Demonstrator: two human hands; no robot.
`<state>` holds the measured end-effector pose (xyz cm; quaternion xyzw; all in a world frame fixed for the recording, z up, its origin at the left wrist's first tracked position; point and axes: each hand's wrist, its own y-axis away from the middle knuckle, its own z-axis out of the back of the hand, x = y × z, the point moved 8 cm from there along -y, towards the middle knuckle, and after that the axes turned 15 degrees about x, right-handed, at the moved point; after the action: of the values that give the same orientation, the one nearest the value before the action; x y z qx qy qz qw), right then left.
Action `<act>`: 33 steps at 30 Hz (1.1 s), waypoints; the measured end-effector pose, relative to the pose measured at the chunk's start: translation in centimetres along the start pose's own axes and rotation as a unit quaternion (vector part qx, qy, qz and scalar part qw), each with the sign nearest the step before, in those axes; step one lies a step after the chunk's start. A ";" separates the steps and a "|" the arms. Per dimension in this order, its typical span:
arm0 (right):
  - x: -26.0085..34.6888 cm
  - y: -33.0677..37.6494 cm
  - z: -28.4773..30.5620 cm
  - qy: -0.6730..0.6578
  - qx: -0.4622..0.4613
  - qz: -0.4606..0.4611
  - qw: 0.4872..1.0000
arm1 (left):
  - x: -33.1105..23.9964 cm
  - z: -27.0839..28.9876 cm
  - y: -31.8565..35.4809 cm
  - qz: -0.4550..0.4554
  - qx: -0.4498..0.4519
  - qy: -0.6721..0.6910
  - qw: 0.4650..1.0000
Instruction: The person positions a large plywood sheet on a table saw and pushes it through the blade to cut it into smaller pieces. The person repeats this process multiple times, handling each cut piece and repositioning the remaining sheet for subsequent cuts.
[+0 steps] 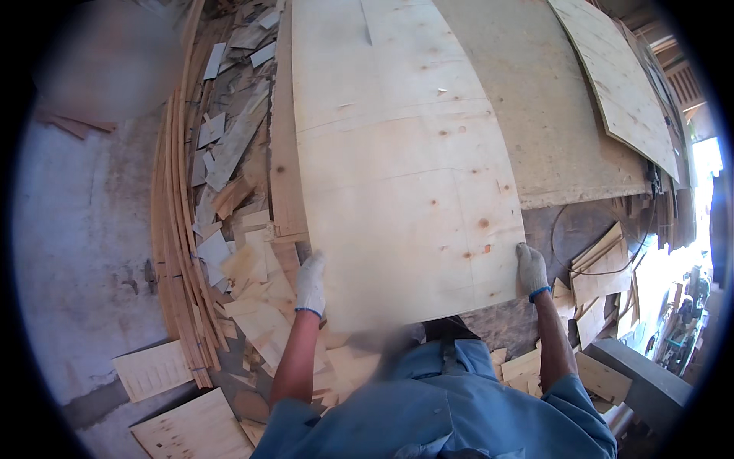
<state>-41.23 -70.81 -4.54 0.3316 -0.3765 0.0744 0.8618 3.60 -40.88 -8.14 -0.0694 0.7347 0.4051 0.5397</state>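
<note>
A large pale veneer sheet [397,168] with small dark knots stretches away from me in the middle of the view. My left hand [310,284], in a white knit glove, grips the sheet's near left corner. The gloved right hand [531,269] holds the near right corner. Both forearms come up from blue sleeves at the bottom edge. Beneath the sheet lies a rougher brown board [550,115].
Thin wood strips [180,252] lie bundled along the left, beside a heap of veneer offcuts [245,229]. A grey concrete floor [76,260] spreads at far left. More sheets [619,76] lean at the right, with scraps [604,275] below them.
</note>
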 end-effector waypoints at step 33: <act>2.4 -3.9 1.9 0.088 0.012 -0.014 0.996 | 1.2 -0.3 5.0 -0.018 -0.041 0.000 0.999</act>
<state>-39.24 -75.31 -3.95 0.3396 -0.2939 0.0954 0.8884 0.23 -37.36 -6.50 -0.1053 0.7162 0.4251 0.5434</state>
